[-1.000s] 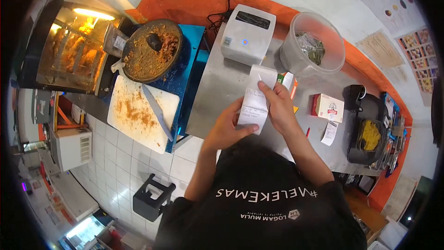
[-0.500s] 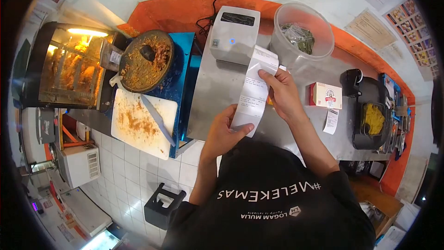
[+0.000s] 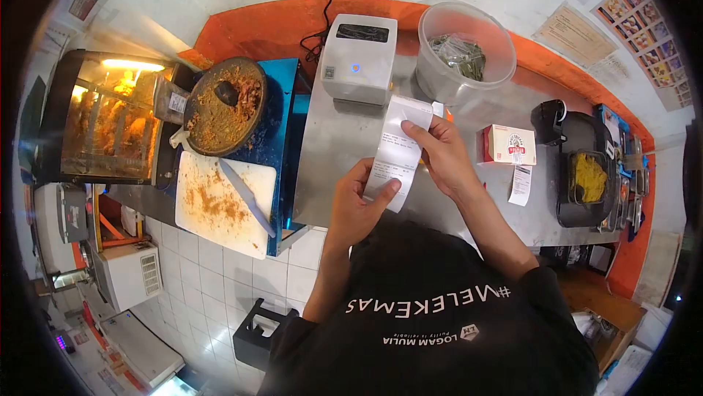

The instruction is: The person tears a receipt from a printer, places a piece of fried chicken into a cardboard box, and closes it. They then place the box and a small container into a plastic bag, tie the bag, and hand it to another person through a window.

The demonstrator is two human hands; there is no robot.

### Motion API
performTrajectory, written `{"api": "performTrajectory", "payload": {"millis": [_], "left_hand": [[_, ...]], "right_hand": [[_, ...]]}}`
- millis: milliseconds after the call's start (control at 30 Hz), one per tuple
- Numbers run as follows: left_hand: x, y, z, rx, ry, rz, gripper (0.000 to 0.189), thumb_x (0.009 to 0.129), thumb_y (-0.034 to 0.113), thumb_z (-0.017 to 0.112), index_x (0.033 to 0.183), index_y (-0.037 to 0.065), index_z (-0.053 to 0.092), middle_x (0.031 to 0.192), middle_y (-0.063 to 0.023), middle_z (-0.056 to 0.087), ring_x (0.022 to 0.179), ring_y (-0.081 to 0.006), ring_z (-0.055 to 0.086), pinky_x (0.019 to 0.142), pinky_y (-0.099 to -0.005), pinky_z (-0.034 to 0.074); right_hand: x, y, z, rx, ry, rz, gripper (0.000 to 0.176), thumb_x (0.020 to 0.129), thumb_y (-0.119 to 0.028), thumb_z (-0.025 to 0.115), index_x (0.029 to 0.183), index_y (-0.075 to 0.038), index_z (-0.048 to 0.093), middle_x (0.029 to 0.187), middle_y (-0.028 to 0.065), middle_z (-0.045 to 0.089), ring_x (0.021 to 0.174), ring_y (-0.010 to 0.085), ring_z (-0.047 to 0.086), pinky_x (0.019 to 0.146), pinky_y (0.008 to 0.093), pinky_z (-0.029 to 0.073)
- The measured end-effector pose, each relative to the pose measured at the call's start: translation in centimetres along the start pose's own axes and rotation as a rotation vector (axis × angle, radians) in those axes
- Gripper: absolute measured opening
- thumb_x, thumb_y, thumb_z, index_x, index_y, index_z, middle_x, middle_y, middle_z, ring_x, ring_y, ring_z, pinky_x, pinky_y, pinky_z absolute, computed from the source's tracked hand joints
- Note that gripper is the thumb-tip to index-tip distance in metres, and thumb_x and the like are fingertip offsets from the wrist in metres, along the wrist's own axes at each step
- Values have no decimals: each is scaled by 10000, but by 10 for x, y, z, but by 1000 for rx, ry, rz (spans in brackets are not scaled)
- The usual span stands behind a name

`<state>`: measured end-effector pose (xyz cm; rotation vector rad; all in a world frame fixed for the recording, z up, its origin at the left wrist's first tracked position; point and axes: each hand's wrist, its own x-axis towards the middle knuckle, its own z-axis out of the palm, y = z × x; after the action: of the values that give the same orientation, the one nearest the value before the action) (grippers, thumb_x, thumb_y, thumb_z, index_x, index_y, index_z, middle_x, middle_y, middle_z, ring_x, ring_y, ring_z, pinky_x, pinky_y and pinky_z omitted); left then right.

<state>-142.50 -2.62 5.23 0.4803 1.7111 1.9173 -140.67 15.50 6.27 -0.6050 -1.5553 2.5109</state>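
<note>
Between my hands is a long white printed paper strip [image 3: 398, 143], like a strip of order labels, held over the front of the steel counter. My left hand [image 3: 359, 206] pinches its lower end, thumb on top and fingers behind. My right hand [image 3: 441, 154] grips its upper right edge, also with the thumb on the printed face. Beyond the strip stands a white label printer [image 3: 359, 59] with a blue light. To the right of my right hand sits a red and white box [image 3: 507, 145] with a printed slip [image 3: 520, 185] hanging from it.
A clear tub [image 3: 467, 45] with packets stands behind. At left are a stone mortar [image 3: 225, 107] of crumbly food, a white cutting board [image 3: 201, 202] with a knife [image 3: 247, 198], and a lit food warmer [image 3: 113, 121]. A black tray [image 3: 586, 209] holds yellow food at right.
My hands have drawn closer together, and the paper strip shows a shorter length between them. The whole view has shifted slightly.
</note>
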Motion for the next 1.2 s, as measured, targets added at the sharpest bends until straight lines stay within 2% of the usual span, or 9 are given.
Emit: {"api": "performTrajectory", "payload": {"millis": [133,233,400,467,533,633,833,1033,1200], "left_hand": [[1,-1,-4,64,78,-5,242,966,138,653,1149,-15,610,977,-65,696,860,-84,622,747,-258,497],[0,4,-15,239,124,12,232,984,168,630,1133,-9,618,936,-58,685,813,-77,598,720,-253,487],[1,15,-34,511,-201,141,223,946,161,664,1062,-29,648,853,-137,696,773,-136,643,698,-314,500],[1,25,-38,598,-319,153,226,927,161,674,1045,-32,663,854,-186,695,754,-231,687,697,-343,506],[3,30,-45,647,-390,184,226,928,164,672,1042,-31,669,842,-194,696,736,-273,692,693,-343,507],[1,41,-52,606,-430,44,215,944,176,636,1013,-26,663,873,-200,687,786,-382,656,728,-392,497],[2,25,-52,426,-302,5,169,966,103,619,939,-55,670,804,-133,699,719,-142,627,715,-298,490],[0,10,-61,374,-247,20,142,963,91,638,968,-45,677,819,-75,710,787,-82,603,722,-269,488],[4,8,-83,253,168,24,78,927,34,683,957,10,616,812,-59,692,789,-82,636,690,-234,480]], "right_hand": [[-5,-15,-12,-293,-112,149,229,950,-213,689,1066,-16,686,905,26,696,846,90,672,683,247,528],[-6,-58,-24,-1010,-534,405,283,930,-264,708,1047,-7,680,843,31,672,836,99,670,669,248,527],[-12,-38,-2,-1044,-486,-711,270,913,-278,684,971,-14,681,932,140,691,836,257,667,749,344,530],[-6,-22,-5,-1047,-625,-763,265,909,-275,683,974,-18,670,923,147,687,841,295,655,768,377,518],[2,-21,-12,-1030,-883,-409,266,911,-275,680,979,-19,657,911,151,685,852,320,644,782,411,502],[1,-31,-3,-1107,-939,-85,283,908,-282,682,983,-14,633,882,157,667,863,322,637,781,443,477],[-15,-23,9,-1070,-853,-355,303,919,-292,681,972,-5,600,845,161,635,822,314,622,738,425,469],[-22,-23,-6,-1002,-690,-303,242,937,-239,673,1015,-18,613,872,151,660,810,339,628,741,420,478],[-14,-56,-64,-785,-447,-264,182,922,-143,709,1040,-24,639,795,31,677,733,120,621,661,287,464]]}}
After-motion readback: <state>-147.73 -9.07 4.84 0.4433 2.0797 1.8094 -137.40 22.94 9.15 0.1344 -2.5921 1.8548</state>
